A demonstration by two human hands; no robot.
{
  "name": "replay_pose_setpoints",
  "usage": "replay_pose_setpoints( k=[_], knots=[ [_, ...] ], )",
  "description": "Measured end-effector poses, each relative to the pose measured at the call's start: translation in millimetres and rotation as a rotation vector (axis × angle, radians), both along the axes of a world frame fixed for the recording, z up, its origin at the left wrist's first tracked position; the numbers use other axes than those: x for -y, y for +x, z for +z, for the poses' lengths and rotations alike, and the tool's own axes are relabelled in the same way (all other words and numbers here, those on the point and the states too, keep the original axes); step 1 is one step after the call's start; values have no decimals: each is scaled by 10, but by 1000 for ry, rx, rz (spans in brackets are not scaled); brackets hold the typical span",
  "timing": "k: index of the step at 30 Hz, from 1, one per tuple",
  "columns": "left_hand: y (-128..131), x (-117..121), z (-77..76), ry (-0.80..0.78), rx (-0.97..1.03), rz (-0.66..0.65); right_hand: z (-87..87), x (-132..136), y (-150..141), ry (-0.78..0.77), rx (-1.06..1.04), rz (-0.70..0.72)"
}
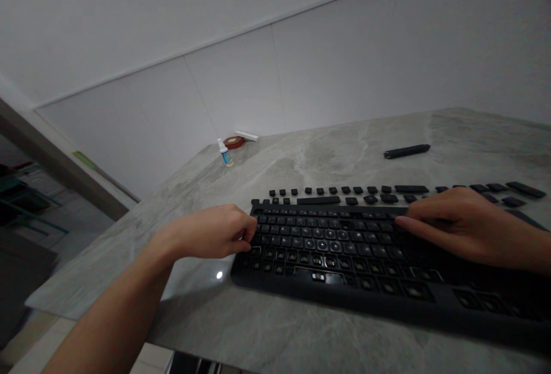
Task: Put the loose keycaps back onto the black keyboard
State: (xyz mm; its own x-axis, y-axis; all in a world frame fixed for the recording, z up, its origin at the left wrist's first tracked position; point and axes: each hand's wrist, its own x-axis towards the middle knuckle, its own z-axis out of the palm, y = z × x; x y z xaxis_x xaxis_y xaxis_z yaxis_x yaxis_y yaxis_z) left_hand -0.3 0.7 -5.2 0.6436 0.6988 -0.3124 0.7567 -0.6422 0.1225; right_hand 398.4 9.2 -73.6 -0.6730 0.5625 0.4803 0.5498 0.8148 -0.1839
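A black computer keyboard (310,291) lies on the table with its lower key rows bare, the sockets and wire bars showing. Many keycaps are still on its upper rows. At its left end my left hand (221,230) is closed in a pinch over the edge keys. Whatever is between those fingertips is hidden. My right hand (469,225) rests across the right part of the keyboard, its fingers curled near the back edge and the thumb on top. Behind the keyboard, loose black keycaps (357,190) lie in rough rows, with a long spacebar-like keycap (318,200) among them.
A dark pen-like tool (407,151) lies on the grey marbled table (301,162) at the back right. Towards the far left corner stand a small white spray bottle (225,155), a reddish-brown box (233,143) and a white strip (247,136). A wall (344,64) borders the table behind.
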Motion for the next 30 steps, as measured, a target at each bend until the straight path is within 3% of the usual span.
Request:
replay_pose_setpoints(
  k=[7, 15, 24, 30],
  knots=[
    [-17, -29, -15, 3, 10, 15, 11, 18, -4, 46, 17, 5],
    [22, 12, 70, -101, 168, -215, 17, 4, -13, 21, 4, 15],
    [58, 30, 71, -70, 146, -238, -6, 7, 15, -37, -10, -5],
    [58, 18, 53, -63, 249, -223, -13, 4, 17, -24, -8, -9]
  ],
)
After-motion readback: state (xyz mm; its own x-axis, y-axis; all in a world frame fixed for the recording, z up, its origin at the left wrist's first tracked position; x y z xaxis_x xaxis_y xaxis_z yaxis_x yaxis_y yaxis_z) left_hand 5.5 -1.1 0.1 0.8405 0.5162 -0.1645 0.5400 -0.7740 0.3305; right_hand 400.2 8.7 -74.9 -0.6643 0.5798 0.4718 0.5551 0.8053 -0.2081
